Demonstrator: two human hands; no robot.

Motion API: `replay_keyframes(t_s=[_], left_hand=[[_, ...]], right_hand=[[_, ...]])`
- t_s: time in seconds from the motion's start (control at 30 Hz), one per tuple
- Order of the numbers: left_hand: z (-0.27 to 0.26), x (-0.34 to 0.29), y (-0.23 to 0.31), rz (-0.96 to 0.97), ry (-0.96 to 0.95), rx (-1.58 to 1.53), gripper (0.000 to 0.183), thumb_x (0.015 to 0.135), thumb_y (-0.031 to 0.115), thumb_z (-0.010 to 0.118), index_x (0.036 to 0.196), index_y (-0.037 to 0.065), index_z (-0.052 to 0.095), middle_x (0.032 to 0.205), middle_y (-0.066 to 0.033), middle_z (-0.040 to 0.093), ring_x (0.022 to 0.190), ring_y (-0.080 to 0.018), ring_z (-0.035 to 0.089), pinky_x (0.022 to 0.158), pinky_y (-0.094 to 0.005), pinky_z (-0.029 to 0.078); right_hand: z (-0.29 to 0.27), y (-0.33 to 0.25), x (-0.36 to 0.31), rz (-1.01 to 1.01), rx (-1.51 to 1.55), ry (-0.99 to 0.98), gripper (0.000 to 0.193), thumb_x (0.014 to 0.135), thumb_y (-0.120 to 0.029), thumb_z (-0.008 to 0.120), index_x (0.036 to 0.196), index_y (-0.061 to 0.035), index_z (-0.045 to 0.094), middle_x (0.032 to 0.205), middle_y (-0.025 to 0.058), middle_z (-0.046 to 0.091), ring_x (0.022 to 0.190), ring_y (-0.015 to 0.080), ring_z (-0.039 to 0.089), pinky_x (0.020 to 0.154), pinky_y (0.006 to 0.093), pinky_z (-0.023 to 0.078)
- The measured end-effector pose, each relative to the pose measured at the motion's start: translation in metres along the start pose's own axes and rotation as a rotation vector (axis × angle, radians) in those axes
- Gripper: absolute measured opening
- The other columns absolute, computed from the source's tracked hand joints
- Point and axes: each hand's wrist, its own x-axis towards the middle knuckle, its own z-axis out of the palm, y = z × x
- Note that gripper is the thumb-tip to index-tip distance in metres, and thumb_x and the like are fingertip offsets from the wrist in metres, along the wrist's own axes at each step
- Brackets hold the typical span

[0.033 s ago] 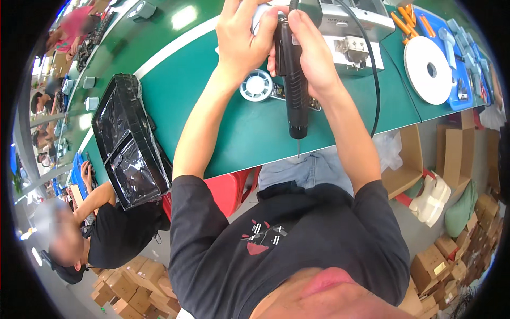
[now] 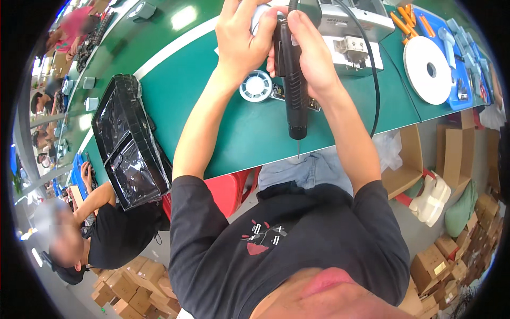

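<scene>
A black electric screwdriver (image 2: pixel 295 90) lies along the palm of my right hand (image 2: pixel 316 58), whose fingers wrap around its body. Its thin bit points toward me, past the table's front edge. My left hand (image 2: pixel 238 42) is close beside the screwdriver's far end, with a white rounded part (image 2: pixel 258 20) between its thumb and fingers; the fingertips run out of the picture's top. Below the hands, a light-blue round fan-like piece (image 2: pixel 256 86) rests on the green table. Next to it is a dark circuit board (image 2: pixel 278 91), partly hidden beneath the screwdriver.
A grey-white machine with a metal fixture (image 2: pixel 355 49) stands right of my hands, a black cable (image 2: pixel 376 85) curving past it. Farther right are a white reel (image 2: pixel 426 70) and blue tray (image 2: pixel 461 100). A black plastic-lined bin (image 2: pixel 130 143) and a co-worker (image 2: pixel 122 231) are at left.
</scene>
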Motion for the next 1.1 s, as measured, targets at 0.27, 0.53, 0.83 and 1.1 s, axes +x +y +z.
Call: replay_keyframes(t_s=[0.27,0.53,0.83,1.1], left_hand=[[0.003,-0.001,-0.004,0.019,0.024,0.005,0.024,0.094,0.016,0.061,0.109,-0.003,0.066,0.109,-0.0240,0.063,0.103,-0.0413,0.063,0.090,-0.0445,0.050],[0.007,-0.004,-0.018,0.103,0.083,0.052,0.019,0.091,0.013,0.069,0.105,0.000,0.068,0.102,-0.0182,0.067,0.090,-0.0316,0.067,0.078,-0.0392,0.053],[0.007,-0.007,-0.012,-0.011,0.035,0.009,0.022,0.090,0.015,0.071,0.108,0.001,0.072,0.112,-0.0190,0.067,0.096,-0.0344,0.069,0.080,-0.0410,0.056],[0.003,-0.006,-0.005,-0.075,-0.007,0.021,0.022,0.094,0.015,0.068,0.111,0.001,0.072,0.117,-0.0187,0.066,0.101,-0.0344,0.069,0.086,-0.0413,0.056]], right_hand=[[-0.008,0.008,0.006,0.023,0.101,-0.037,0.035,0.109,-0.036,0.052,0.130,-0.0068,0.052,0.077,0.0115,0.066,0.063,0.0235,0.069,0.059,0.0338,0.058],[0.002,0.002,0.000,-0.005,-0.075,-0.018,0.047,0.112,-0.047,0.044,0.143,-0.0116,0.049,0.080,0.0081,0.062,0.065,0.0166,0.065,0.060,0.0319,0.057],[0.000,0.003,0.003,-0.037,0.065,-0.037,0.036,0.110,-0.037,0.053,0.132,-0.0087,0.047,0.070,0.0079,0.063,0.052,0.0168,0.065,0.050,0.0319,0.055],[0.002,0.000,0.001,-0.026,-0.002,-0.021,0.040,0.113,-0.037,0.046,0.143,-0.0101,0.045,0.074,0.0089,0.063,0.056,0.0183,0.065,0.053,0.0319,0.056]])
